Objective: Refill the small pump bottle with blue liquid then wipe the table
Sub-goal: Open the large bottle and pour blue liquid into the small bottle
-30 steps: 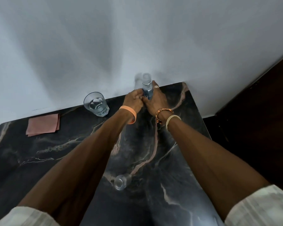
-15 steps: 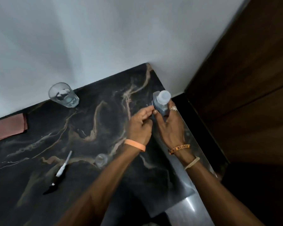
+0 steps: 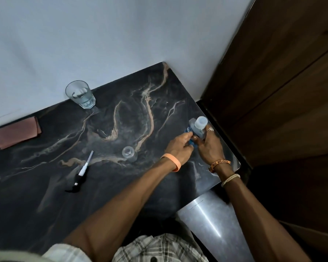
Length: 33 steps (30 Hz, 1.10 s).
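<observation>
A bottle of blue liquid with a pale cap stands near the right edge of the black marble table. My right hand wraps its lower body from the right. My left hand pinches its blue label from the left. The small clear pump bottle stands open in the middle of the table, left of my hands. Its pump head with white tube lies flat further left. A folded pink cloth rests at the far left by the wall.
A glass with some clear liquid stands at the back against the white wall. A dark wooden cabinet rises just right of the table. A shiny metal surface shows below the table's near right corner.
The view has swung, so the table now shows further left and the pump head is in sight. Both hands brought the blue bottle from the back wall to the right edge.
</observation>
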### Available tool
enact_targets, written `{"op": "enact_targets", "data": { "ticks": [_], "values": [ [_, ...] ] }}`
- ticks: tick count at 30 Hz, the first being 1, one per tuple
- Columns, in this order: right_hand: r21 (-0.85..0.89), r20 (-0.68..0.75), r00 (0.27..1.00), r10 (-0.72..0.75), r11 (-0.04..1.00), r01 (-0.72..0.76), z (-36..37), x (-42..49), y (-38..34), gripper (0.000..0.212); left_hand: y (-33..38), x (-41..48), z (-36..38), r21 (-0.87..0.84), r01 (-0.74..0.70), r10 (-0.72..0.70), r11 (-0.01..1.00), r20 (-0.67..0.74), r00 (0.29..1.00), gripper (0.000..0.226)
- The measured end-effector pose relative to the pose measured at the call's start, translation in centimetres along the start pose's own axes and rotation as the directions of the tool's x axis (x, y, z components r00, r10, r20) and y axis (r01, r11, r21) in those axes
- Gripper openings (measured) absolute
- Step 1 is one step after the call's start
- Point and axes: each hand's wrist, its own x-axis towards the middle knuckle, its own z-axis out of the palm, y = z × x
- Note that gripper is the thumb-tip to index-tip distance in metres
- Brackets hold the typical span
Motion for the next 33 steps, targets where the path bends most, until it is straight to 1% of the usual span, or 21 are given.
{"op": "enact_targets", "data": {
  "ticks": [3,5,8,11,14,15,17,20,21,23,25,27,29,31,33],
  "values": [
    [0.014,-0.004,1.000,-0.025,1.000,0.025,0.6,-1.3,0.7,0.047,-1.2,-0.8,-0.1,0.040,0.030,-0.031,0.999,0.047,0.998,0.052],
    [0.011,-0.005,0.999,-0.048,0.999,0.048,0.8,-1.8,0.5,0.048,-1.8,-1.4,-0.3,0.040,0.033,-0.035,0.999,0.042,0.999,0.048],
    [0.009,0.019,0.996,-0.084,0.996,0.084,1.0,-2.2,0.5,0.051,-2.3,-1.9,-0.9,0.044,0.022,-0.019,0.999,-0.081,0.997,0.037],
    [0.017,0.022,0.999,-0.044,0.999,0.044,0.8,-2.0,0.7,0.054,-1.5,-1.8,-1.7,0.016,-0.006,0.009,1.000,-0.208,0.978,0.032],
    [0.021,0.037,0.999,0.032,0.999,-0.033,0.3,-1.5,1.0,0.056,-0.4,-1.6,-2.2,0.042,-0.029,0.037,0.999,-0.223,0.974,0.032],
    [0.008,0.045,0.998,0.037,0.999,-0.037,0.2,-1.4,1.0,0.057,0.0,-1.5,-2.2,0.050,-0.032,0.043,0.998,-0.226,0.973,0.033],
    [-0.003,0.050,0.999,0.004,1.000,-0.004,0.0,-1.3,1.0,0.060,0.4,-1.4,-2.2,0.064,-0.035,0.049,0.997,-0.238,0.970,0.033],
    [0.049,-0.009,0.999,-0.052,0.997,0.052,-0.2,-1.2,0.5,0.070,1.1,-1.5,-1.9,0.079,-0.053,0.073,0.995,-0.267,0.961,0.033],
    [0.062,-0.032,0.997,-0.067,0.996,0.069,-0.2,-1.0,0.2,0.069,1.4,-1.6,-1.8,0.088,-0.074,0.097,0.993,-0.286,0.953,0.032],
    [0.064,-0.048,0.995,-0.084,0.994,0.087,-0.3,-0.7,0.1,0.056,2.1,-1.7,-1.6,0.134,-0.140,0.177,0.981,-0.317,0.932,0.032],
    [0.033,-0.028,0.997,-0.070,0.997,0.071,0.0,-0.7,0.6,0.047,2.7,-1.5,-1.3,0.200,-0.227,0.279,0.953,-0.294,0.914,0.039],
    [0.001,-0.040,0.995,-0.086,0.996,0.086,0.4,-1.0,1.2,0.045,3.3,-1.0,-0.9,0.279,-0.306,0.367,0.910,-0.203,0.908,0.048],
    [-0.037,-0.062,0.991,-0.122,0.992,0.120,0.7,-1.1,1.4,0.040,3.8,-0.5,-0.5,0.378,-0.354,0.421,0.856,-0.111,0.900,0.052],
    [-0.087,-0.072,0.990,-0.123,0.989,0.117,0.8,-1.1,1.3,0.037,4.3,0.1,-0.4,0.454,-0.398,0.476,0.797,-0.068,0.877,0.048],
    [-0.096,-0.086,0.990,-0.109,0.990,0.101,0.9,-1.1,1.1,0.034,4.6,0.8,-0.6,0.511,-0.408,0.510,0.757,-0.071,0.857,0.038]
  ]
}}
